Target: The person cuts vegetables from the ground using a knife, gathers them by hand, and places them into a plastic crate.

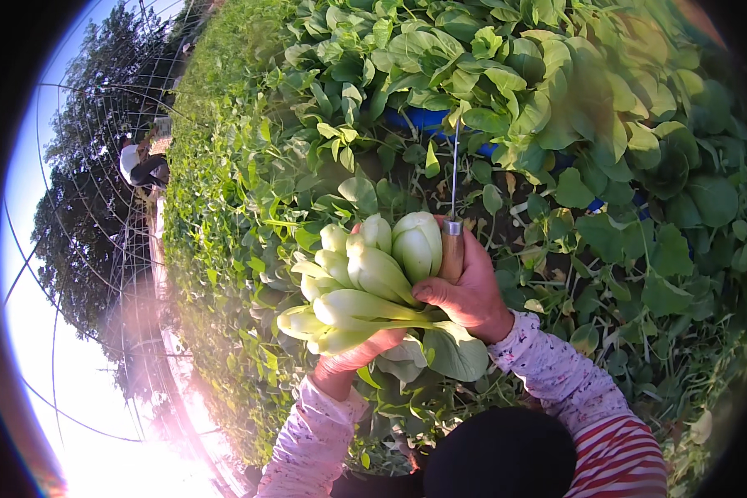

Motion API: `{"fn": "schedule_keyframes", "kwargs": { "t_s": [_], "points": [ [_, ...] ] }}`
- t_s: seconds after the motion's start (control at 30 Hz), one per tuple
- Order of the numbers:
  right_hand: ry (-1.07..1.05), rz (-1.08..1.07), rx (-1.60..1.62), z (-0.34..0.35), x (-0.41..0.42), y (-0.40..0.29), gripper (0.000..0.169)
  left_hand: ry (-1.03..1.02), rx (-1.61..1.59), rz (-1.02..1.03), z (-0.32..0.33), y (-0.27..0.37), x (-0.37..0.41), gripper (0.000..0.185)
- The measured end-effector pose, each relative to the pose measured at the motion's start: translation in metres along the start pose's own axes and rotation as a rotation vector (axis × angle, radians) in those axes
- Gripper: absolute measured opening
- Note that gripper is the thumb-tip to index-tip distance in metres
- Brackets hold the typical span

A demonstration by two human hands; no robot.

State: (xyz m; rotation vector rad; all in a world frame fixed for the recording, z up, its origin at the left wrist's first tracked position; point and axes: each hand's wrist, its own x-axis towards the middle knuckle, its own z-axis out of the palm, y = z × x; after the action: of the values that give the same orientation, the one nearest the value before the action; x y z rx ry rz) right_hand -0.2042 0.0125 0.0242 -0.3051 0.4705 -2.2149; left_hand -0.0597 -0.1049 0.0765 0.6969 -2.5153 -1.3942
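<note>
A bunch of several pale-stemmed bok choy heads is held in front of me, their cut bases up and to the left. My left hand supports the bunch from beneath, its fingers mostly hidden by the stems. My right hand grips the near side with the thumb over the stems. In that same hand is a tool with a wooden handle and a long thin metal shaft pointing away from me; leaves hide its tip. Green leaves of the bunch hang below my hands.
Beyond the tool, leafy bok choy is heaped over something blue, mostly covered. Low green plants stretch along the left. A person crouches at the far left, near a wire-like frame and trees.
</note>
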Motion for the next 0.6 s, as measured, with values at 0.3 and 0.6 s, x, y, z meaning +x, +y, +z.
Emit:
{"fn": "schedule_keyframes", "kwargs": {
  "t_s": [0.3,0.6],
  "points": [
    [0.080,0.268,-0.595,-0.084,0.079,0.037,0.024,0.189,0.182,-0.173,-0.066,0.081,0.115,0.026],
    [0.090,0.819,-0.539,-0.163,0.090,0.139,0.025,-0.292,0.419,-0.393,-0.017,-0.003,0.230,0.039]
  ]
}}
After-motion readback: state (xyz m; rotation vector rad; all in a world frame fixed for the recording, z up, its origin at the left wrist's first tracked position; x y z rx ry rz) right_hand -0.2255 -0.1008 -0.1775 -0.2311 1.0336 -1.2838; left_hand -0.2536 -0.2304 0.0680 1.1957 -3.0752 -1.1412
